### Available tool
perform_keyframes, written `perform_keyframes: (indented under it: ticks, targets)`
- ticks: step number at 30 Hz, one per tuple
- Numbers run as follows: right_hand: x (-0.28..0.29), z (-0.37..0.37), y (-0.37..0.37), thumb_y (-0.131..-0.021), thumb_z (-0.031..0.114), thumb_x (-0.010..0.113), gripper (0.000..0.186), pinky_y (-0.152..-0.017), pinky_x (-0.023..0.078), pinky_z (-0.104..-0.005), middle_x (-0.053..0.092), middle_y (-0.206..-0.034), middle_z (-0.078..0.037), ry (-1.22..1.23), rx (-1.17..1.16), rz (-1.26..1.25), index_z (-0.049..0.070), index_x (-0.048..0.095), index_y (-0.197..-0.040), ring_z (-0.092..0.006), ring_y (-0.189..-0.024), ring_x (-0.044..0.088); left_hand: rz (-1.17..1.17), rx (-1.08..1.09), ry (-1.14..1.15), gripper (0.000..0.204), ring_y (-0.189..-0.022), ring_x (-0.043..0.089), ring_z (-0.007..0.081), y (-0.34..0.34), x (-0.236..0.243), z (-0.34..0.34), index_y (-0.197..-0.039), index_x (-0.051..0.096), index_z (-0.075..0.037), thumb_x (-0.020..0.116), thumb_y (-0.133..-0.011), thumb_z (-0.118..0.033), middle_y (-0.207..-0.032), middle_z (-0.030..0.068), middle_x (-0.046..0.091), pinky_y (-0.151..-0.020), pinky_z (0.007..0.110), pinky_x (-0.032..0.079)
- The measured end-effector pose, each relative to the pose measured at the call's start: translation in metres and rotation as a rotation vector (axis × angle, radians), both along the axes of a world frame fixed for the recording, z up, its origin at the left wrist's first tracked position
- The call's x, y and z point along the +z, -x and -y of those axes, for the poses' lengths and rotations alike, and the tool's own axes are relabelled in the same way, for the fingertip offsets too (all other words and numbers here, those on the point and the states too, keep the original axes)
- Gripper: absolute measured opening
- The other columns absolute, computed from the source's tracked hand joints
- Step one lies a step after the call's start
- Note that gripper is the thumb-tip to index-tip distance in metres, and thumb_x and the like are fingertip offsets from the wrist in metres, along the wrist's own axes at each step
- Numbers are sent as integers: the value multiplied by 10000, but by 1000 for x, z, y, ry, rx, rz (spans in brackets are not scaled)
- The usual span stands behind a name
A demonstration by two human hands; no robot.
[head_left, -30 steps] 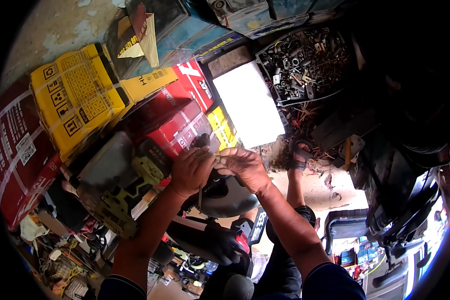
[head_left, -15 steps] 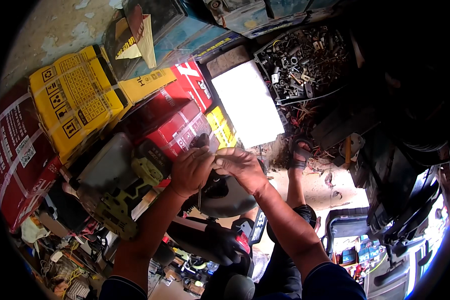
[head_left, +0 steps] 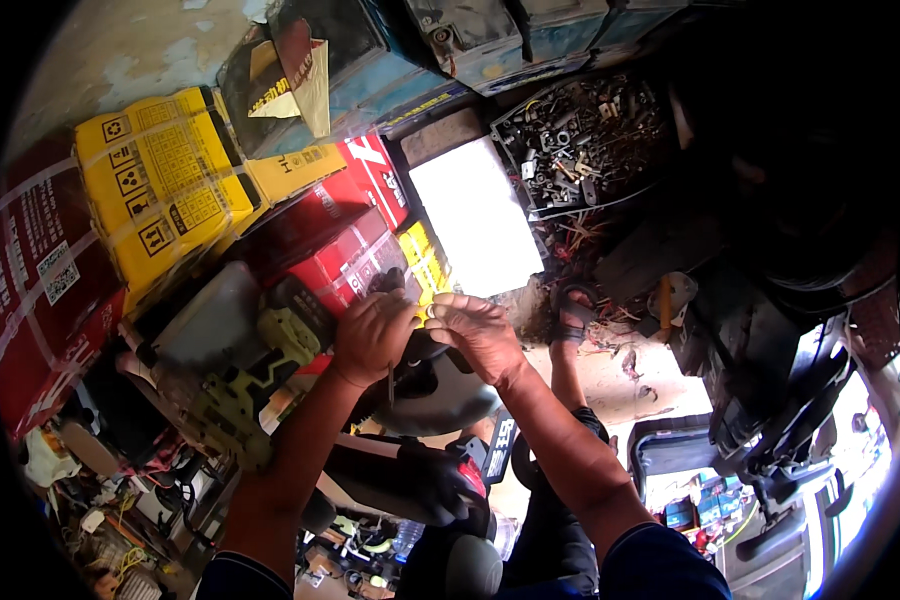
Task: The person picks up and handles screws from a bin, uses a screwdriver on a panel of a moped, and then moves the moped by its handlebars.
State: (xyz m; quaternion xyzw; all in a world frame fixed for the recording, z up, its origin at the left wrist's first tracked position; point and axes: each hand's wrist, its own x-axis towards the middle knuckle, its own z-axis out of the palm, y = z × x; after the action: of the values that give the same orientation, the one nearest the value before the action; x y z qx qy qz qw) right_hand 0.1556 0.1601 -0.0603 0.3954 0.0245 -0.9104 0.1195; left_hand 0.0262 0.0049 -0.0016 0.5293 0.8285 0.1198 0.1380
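Note:
My left hand (head_left: 375,330) is closed around a slim tool with a dark upper end (head_left: 395,278) and a thin metal shaft (head_left: 392,383) hanging below. Beside it, my right hand (head_left: 473,330) pinches at something small near the tool; I cannot make out what. Both are over a dark, rounded scooter part (head_left: 440,395). A green-and-black power tool (head_left: 285,340) rests on a grey surface left of my left hand. Behind my hands are red boxes (head_left: 340,265) and a small yellow package (head_left: 422,255).
Stacked boxes (head_left: 160,175) fill the left. Blue containers (head_left: 565,30) line the back. A tray of metal parts (head_left: 580,140) sits beside a bright white sheet (head_left: 475,210). Dark machinery (head_left: 800,380) crowds the right. A sandalled foot (head_left: 573,315) stands on the littered floor; assorted clutter fills the lower left.
The camera view has shifted slightly, moving the white sheet and tray leftward in the picture. My hands have drawn a little apart at the fingertips, still closed.

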Motion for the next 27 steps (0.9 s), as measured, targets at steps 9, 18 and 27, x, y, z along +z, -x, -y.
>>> perform_keyframes:
  ticks: [9,18,27]
  targets:
    - [57,-39,-14,-960,26,685,198,-841,616,-295,733,-1026,-110,-222,15,27,-38,689,-1147,-192,-894,722,-9,0,-91,177,-982,706,308,2,5,-6,-992,638,-41,728,-867,-128,-988,157,717,-899,408,546]
    - [145,-85,-129,-919,40,727,62,-815,573,-286,722,-929,-49,-685,35,204,6,737,-970,-159,-868,702,68,125,23,165,-952,683,329,-16,23,-16,-1019,642,-87,663,-857,-97,-964,134,709,-851,415,532]
    - [229,-74,-225,-925,30,709,51,-778,565,-287,675,-873,-45,-669,-161,320,19,690,-879,-165,-793,665,450,169,-432,191,-816,676,359,-78,188,-72,-1098,668,-42,656,-908,-38,-900,165,699,-719,428,547]
